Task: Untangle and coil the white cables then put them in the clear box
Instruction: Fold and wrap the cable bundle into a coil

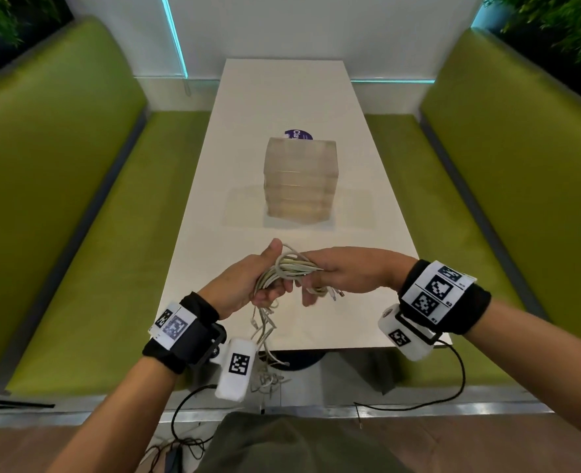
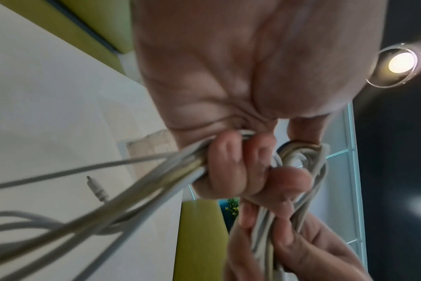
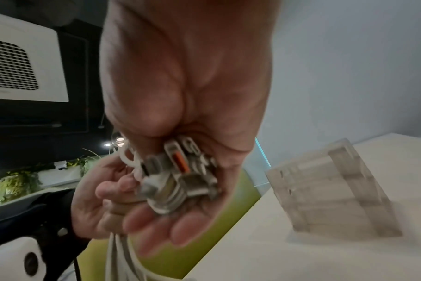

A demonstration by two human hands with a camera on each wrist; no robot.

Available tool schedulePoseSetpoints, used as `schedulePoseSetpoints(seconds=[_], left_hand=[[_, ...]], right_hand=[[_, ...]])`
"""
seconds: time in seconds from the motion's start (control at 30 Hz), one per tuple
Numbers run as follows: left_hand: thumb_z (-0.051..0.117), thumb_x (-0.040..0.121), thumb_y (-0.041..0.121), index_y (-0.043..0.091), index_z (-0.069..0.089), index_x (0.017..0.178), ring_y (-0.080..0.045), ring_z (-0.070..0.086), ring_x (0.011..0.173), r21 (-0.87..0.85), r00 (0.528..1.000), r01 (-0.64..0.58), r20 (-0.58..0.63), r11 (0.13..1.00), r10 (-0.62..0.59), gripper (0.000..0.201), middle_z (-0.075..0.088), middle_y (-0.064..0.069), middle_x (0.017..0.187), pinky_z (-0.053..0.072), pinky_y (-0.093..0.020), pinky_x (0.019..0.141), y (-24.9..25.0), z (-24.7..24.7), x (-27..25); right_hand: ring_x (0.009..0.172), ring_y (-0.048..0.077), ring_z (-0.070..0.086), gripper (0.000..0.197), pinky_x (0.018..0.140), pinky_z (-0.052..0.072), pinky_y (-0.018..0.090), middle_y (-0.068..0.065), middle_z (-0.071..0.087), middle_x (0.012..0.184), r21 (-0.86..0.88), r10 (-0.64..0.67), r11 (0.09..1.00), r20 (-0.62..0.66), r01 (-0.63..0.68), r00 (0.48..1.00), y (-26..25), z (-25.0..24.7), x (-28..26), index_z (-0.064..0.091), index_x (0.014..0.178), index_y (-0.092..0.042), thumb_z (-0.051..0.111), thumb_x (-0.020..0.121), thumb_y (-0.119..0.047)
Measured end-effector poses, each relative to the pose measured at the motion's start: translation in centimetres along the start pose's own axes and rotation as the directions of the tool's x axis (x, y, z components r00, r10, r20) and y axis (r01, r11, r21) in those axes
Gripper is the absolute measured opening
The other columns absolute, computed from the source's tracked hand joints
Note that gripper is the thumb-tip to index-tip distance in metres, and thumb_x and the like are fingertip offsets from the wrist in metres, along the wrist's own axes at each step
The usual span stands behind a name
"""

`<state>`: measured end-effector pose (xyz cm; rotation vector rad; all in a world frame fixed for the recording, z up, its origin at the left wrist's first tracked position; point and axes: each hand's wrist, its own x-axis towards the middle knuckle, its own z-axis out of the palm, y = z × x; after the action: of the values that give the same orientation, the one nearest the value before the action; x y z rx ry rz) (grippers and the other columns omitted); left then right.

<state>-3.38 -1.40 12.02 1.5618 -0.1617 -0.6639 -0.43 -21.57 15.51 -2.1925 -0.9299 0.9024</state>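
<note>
Cables [image 1: 290, 268], white and bunched up, sit between two hands above the near end of the white table [image 1: 316, 97]. The left hand [image 1: 244, 285] has its fingers curled tight around the bunch, thumb sticking up. The right hand [image 1: 343, 271] wraps its fingers around the other side, and plugs [image 3: 178, 171] poke out by its palm. Loose ends hang down past the table edge. Farther back on the table stands the clear box [image 1: 300, 179], well apart from the hands. Green benches [image 1: 77, 199] run along both sides.
</note>
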Motion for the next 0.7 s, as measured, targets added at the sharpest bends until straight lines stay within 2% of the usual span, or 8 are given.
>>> schedulePoseSetpoints(seconds=[0.07,0.17,0.23,0.3,0.37,0.47,0.57,0.7], left_hand=[[0.025,0.086,0.073,0.006,0.063,0.073,-0.016,0.033,0.046,0.058,1.000,0.013,0.000,0.998,-0.013,0.078,0.050,-0.004,0.054,0.032,-0.022,0.047,0.0,-0.2,0.2],[0.035,0.075,0.082,0.002,0.060,0.090,-0.021,0.050,0.052,0.077,0.999,0.045,-0.018,0.996,-0.044,0.085,0.066,-0.016,0.076,0.040,-0.028,0.052,-0.2,-0.7,0.3],[0.039,0.063,0.088,0.006,0.055,0.108,-0.024,0.061,0.059,0.008,0.992,0.115,0.056,0.993,-0.115,0.095,0.070,-0.021,0.099,0.045,-0.027,0.051,-0.3,-0.4,0.3],[0.037,0.064,0.089,0.009,0.057,0.117,-0.024,0.068,0.067,0.185,0.971,0.131,0.175,0.974,-0.164,0.098,0.072,-0.015,0.106,0.050,-0.027,0.054,0.1,0.7,0.4],[0.048,0.074,0.077,0.004,0.061,0.108,-0.022,0.069,0.066,0.346,0.939,0.149,0.244,0.926,-0.242,0.082,0.074,-0.011,0.097,0.051,-0.030,0.059,0.3,1.9,0.6],[0.058,0.089,0.047,0.009,0.060,0.074,-0.016,0.052,0.045,0.456,0.948,0.164,0.173,0.875,-0.268,0.041,0.066,-0.006,0.061,0.042,-0.027,0.051,0.4,2.6,0.6],[0.054,0.092,0.045,0.016,0.047,0.053,-0.015,0.033,0.039,0.470,0.963,0.100,0.178,0.877,-0.204,0.049,0.047,0.000,0.045,0.027,-0.026,0.046,-0.1,2.2,0.5],[0.056,0.086,0.046,0.016,0.045,0.055,-0.013,0.033,0.040,0.440,0.955,0.047,0.245,0.897,-0.170,0.044,0.041,0.002,0.044,0.027,-0.020,0.043,-0.2,2.1,0.1]], right_hand=[[0.068,0.014,0.060,0.014,0.062,0.048,0.022,0.000,0.063,0.080,0.010,0.004,1.000,0.014,-0.004,1.000,-0.1,-0.1,-0.3,0.050,0.106,-0.007,0.039,0.101,-0.014],[0.063,0.008,0.051,0.010,0.061,0.041,0.019,-0.001,0.059,0.080,-0.169,0.088,0.983,0.057,-0.077,0.994,-0.2,-0.7,-0.8,0.051,0.097,-0.017,0.042,0.099,-0.016],[0.063,0.003,0.046,0.011,0.061,0.037,0.020,-0.005,0.056,0.078,-0.335,0.133,0.938,0.102,-0.092,0.986,-0.8,-0.9,-0.8,0.051,0.093,-0.018,0.042,0.095,-0.011],[0.065,0.004,0.045,0.012,0.063,0.036,0.023,-0.010,0.051,0.075,-0.484,0.175,0.871,0.148,-0.083,0.973,-1.7,-0.7,-0.4,0.053,0.096,-0.014,0.044,0.092,-0.006],[0.074,0.013,0.051,0.019,0.069,0.040,0.025,-0.007,0.058,0.086,-0.596,0.201,0.801,0.182,-0.055,0.962,-2.5,-0.2,0.1,0.056,0.107,-0.012,0.045,0.093,-0.007],[0.082,0.019,0.051,0.022,0.071,0.041,0.028,-0.001,0.061,0.094,-0.639,0.216,0.767,0.174,-0.058,0.961,-2.6,0.0,0.4,0.055,0.114,-0.014,0.045,0.094,-0.010],[0.074,0.017,0.051,0.009,0.060,0.039,0.022,-0.001,0.057,0.081,-0.401,0.223,0.909,0.244,-0.111,0.944,-1.9,-0.5,0.5,0.054,0.097,-0.010,0.046,0.095,-0.013],[0.060,0.010,0.051,0.011,0.053,0.041,0.015,0.001,0.056,0.071,-0.117,0.169,0.984,0.387,-0.134,0.906,-1.6,-0.8,0.2,0.055,0.091,-0.006,0.061,0.089,-0.014]])
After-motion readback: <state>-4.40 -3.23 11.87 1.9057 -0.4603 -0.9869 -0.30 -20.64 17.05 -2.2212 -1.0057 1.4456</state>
